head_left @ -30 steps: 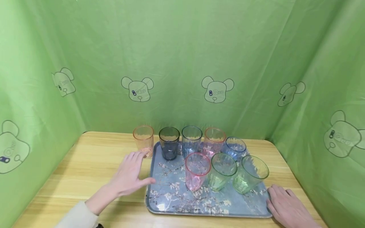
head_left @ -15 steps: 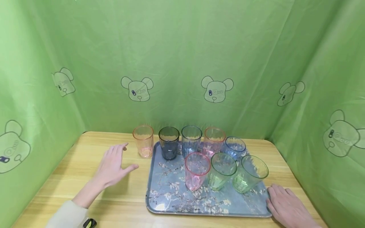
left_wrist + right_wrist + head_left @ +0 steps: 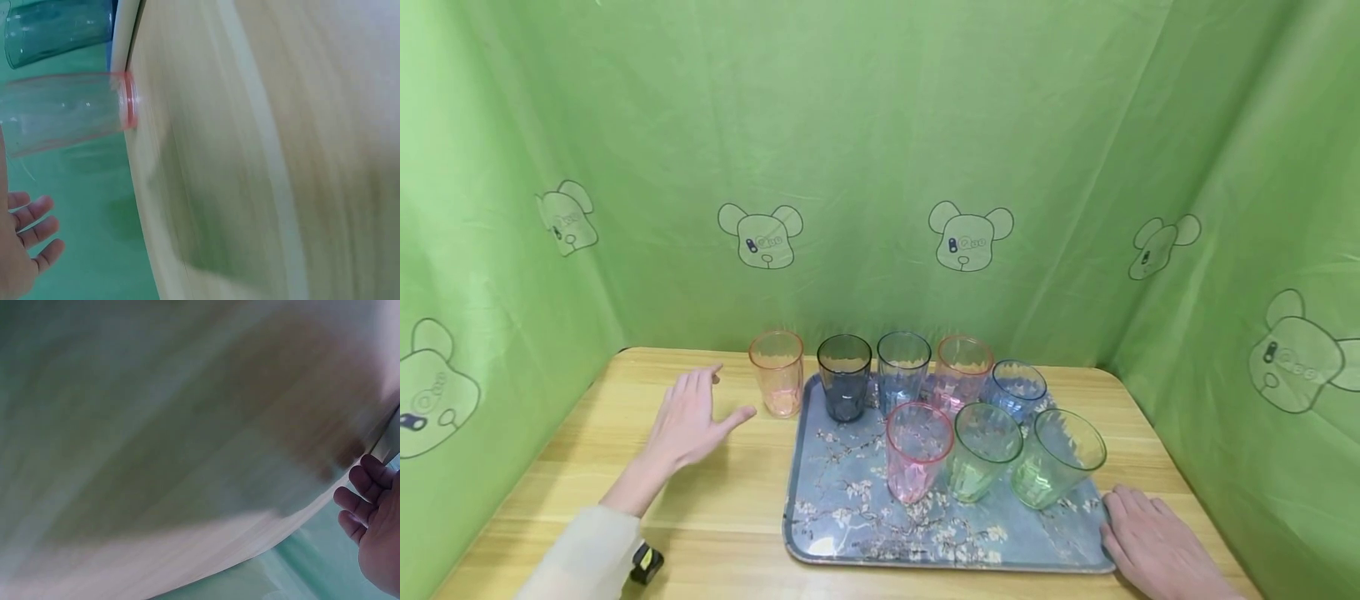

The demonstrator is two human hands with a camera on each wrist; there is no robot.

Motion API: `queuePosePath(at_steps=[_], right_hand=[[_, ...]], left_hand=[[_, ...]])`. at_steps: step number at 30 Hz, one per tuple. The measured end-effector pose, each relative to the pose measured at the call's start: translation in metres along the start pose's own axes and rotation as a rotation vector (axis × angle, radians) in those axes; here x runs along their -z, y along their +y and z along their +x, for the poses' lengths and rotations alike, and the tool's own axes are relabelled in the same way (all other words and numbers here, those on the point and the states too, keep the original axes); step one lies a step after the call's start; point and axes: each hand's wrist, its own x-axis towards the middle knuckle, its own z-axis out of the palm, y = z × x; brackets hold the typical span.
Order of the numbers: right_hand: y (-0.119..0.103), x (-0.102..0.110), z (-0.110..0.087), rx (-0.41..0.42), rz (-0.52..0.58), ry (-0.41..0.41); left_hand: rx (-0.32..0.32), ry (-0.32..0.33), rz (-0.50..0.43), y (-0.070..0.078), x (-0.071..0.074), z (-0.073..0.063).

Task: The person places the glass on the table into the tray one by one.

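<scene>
In the head view my left hand [image 3: 688,425] hovers over the wood to the left of an orange-rimmed clear cup [image 3: 778,375], thumb spread from the fingers, holding nothing. That cup stands upright on the table beside the tray's left edge; the left wrist view shows the same orange-rimmed cup [image 3: 69,109] apart from the fingers [image 3: 39,231]. On the blue floral tray [image 3: 835,533] stand a black cup [image 3: 846,379], two blue cups, two pink cups and two green cups. My right hand [image 3: 1161,542] rests by the tray's lower right corner, its fingers at the rim.
A wooden table [image 3: 722,550] carries everything, with bare wood left of the tray. Green curtains [image 3: 865,167] printed with bear heads enclose the back and both sides. A black and yellow item [image 3: 646,563] sits at my left sleeve.
My left hand has drawn away leftward from the orange-rimmed cup, which stays in place. The right hand and the cups on the tray have not moved.
</scene>
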Motion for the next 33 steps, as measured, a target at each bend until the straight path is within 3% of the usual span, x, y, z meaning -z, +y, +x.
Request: queuePosePath(at_steps=[9, 17, 26, 33], right_hand=[[0.001, 0.000, -0.001, -0.020, -0.001, -0.036], [0.000, 0.000, -0.002, -0.001, -0.008, -0.007], [0.001, 0.000, -0.001, -0.014, -0.009, -0.028], [0.001, -0.001, 0.000, 0.012, -0.008, 0.027]], left_hand=[[0.069, -0.069, 0.000, -0.005, -0.012, 0.020], [0.078, -0.103, 0.005, -0.007, -0.024, 0.034], [0.084, -0.138, 0.008, 0.000, -0.036, 0.042], [0.088, -0.142, 0.023, 0.001, -0.042, 0.046]])
